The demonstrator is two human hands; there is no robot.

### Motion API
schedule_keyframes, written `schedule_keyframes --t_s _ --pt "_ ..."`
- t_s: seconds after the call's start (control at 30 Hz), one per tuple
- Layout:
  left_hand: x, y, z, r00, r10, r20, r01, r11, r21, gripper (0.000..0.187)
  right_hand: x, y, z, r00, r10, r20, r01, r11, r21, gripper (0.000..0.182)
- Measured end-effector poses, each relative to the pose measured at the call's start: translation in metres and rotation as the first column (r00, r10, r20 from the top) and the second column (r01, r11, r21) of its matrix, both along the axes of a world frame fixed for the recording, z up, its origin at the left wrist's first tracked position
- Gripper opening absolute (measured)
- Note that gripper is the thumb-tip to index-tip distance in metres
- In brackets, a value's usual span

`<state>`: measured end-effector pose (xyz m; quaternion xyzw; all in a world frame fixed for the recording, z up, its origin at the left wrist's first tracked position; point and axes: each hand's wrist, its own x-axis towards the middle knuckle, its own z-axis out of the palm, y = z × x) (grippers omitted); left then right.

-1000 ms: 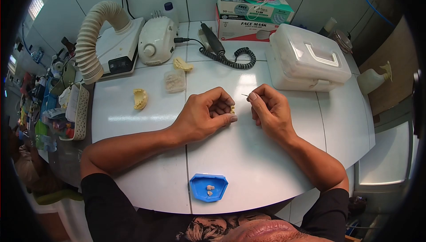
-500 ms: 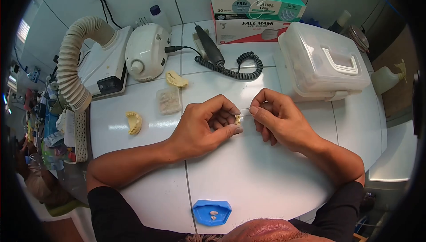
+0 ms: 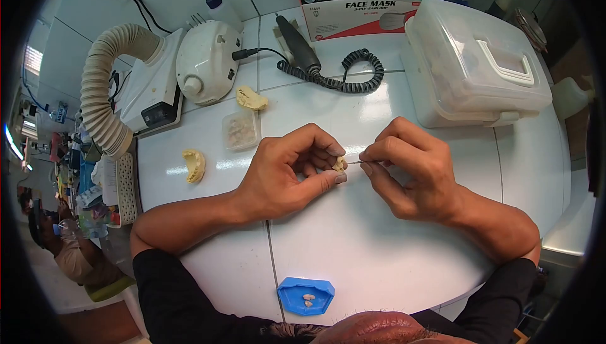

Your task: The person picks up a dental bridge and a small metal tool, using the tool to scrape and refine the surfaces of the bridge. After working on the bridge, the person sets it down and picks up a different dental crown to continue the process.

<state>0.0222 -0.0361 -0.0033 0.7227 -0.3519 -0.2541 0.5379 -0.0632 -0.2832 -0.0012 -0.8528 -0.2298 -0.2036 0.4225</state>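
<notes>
A small yellowish piece is held up over the middle of a white tiled surface, between the person's two bare hands. The left hand has its grip closed around it, pinching it between thumb and fingertips, so that only part shows. The right hand pinches a thin metal tool between thumb and forefinger, its shaft pointing left at the piece. The tip is at the piece's edge; whether it touches cannot be told.

The step in hand looks like fine work on the piece with the tool. A move from here would call for a steady left grip, the exposed side turned to the tip, and light, small motions from the right fingers; too much push could slip the piece loose.

Below the hands, near the person's body, a blue tray holds two small pale pieces. To the left lies a yellow tooth-arch model; farther back, a clear container of pale bits is beside a second yellow model.

At the back are a white control unit, a dark handpiece with a coiled cord, and a face mask box. A translucent case stands at right. Far left, another person is partly visible.
</notes>
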Motion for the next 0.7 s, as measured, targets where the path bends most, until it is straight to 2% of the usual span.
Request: schedule_keyframes --t_s 0.13,0.7 --pt "0.0006 0.0005 0.0044 1.0 -0.008 0.003 0.008 1.0 0.018 0.029 0.0009 -0.0031 0.0054 0.998 -0.029 0.047 0.031 0.998 -0.058 0.019" --pt "0.001 0.0013 0.0054 1.0 0.003 0.009 -0.003 1.0 0.028 0.033 0.0024 -0.001 -0.0027 1.0 0.018 0.023 -0.017 0.999 -0.049 0.022"
